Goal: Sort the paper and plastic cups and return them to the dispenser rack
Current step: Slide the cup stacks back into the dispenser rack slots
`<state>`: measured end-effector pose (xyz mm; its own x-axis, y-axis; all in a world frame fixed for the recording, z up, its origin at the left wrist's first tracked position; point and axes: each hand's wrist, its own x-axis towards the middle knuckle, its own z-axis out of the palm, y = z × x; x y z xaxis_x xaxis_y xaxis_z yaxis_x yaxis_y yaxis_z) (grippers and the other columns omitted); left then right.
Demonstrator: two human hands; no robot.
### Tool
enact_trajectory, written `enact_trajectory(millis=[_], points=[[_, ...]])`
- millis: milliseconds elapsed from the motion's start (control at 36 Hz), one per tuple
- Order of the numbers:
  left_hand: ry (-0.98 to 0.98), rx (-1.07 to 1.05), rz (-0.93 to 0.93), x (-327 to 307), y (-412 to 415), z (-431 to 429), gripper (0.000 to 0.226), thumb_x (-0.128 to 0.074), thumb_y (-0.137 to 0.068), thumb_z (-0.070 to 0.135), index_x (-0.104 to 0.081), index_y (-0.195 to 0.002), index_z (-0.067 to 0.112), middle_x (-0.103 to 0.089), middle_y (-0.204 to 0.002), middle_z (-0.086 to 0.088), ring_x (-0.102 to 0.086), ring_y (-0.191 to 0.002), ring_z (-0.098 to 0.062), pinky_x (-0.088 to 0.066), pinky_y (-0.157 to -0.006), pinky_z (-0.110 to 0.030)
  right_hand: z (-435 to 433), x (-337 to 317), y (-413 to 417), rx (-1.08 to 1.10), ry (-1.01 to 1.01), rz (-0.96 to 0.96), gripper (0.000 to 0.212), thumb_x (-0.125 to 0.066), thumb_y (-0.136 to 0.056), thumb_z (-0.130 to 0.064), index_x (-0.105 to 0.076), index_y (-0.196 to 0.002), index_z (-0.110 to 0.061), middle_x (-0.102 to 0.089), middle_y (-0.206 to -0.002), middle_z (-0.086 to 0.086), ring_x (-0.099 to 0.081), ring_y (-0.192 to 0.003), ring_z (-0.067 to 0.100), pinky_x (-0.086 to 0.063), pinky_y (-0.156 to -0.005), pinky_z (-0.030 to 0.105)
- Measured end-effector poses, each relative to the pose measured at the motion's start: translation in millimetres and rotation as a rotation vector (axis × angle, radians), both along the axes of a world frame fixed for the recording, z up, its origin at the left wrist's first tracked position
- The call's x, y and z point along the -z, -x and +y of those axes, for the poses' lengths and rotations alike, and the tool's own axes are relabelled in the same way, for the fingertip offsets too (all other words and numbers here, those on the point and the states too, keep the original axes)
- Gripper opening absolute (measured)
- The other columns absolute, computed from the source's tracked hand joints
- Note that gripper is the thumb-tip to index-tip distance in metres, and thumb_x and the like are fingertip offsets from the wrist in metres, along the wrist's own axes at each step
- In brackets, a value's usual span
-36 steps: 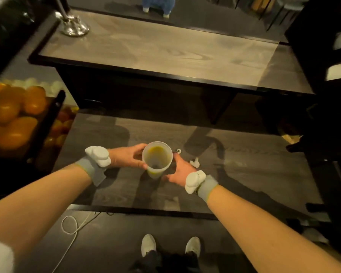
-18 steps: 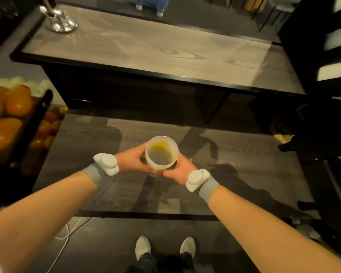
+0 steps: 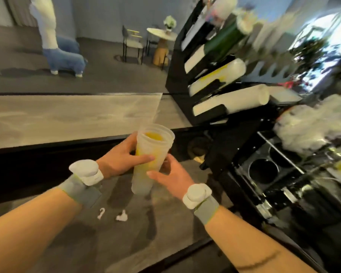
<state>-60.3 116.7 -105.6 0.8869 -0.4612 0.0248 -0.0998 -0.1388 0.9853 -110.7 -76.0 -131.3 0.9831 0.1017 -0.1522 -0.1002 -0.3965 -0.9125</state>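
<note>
The cups [image 3: 153,148], mid-frame above the desk [image 3: 165,217], sit in the closed grip of the left hand [image 3: 122,158] and right hand [image 3: 173,176]; the stack looks light, thin and slippery (easy to crush, I think), so hold its sides softly.

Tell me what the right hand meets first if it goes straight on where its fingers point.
The plastic cup stack; the right hand seems to touch it, left hand gripping opposite.

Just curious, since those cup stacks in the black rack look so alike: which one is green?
The dark green cup stack in the black dispenser rack, lying just above the white stack with yellow print. The other stacks that can be made out are white.
</note>
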Motion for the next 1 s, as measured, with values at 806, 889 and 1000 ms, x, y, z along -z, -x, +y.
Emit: enact_trajectory(millis=[806, 889, 1000], points=[[-0.326, -0.185, -0.620, -187.7, -130.8, -245.7, 0.048, -0.072, -0.085, 0.036, -0.051, -0.125, 0.018, -0.064, -0.109, 0.004, -0.061, -0.099, -0.014, -0.051, -0.091, -0.034, -251.0, -298.0, -22.2, 0.468, 0.290, -0.476, 0.047, -0.071, -0.081, -0.043, -0.055, -0.112, -0.011, -0.070, -0.095, 0.011, -0.074, -0.066, 0.026, -0.060, -0.074, 0.051], [-0.450, -0.200, -0.624, -186.5, -146.8, -264.2, 0.044, -0.070, -0.086, 0.038, -0.053, -0.119, 0.014, -0.065, -0.106, -0.002, -0.060, -0.094, -0.019, -0.049, -0.086, -0.033, -257.8, -315.1, -41.9, 0.446, 0.400, -0.481, 0.046, -0.068, -0.083, -0.044, -0.057, -0.112, -0.009, -0.068, -0.102, 0.007, -0.074, -0.065, 0.026, -0.061, -0.074, 0.049], [-0.544, -0.228, -0.601, -184.5, -162.4, -275.9, 0.043, -0.068, -0.086, 0.043, -0.052, -0.114, 0.016, -0.063, -0.100, -0.003, -0.060, -0.087, -0.020, -0.047, -0.079, -0.031, -259.1, -321.0, -64.6, 0.450, 0.540, -0.489, 0.043, -0.065, -0.085, -0.043, -0.058, -0.112, -0.010, -0.068, -0.092, 0.003, -0.074, -0.063, 0.023, -0.062, -0.073, 0.046]])
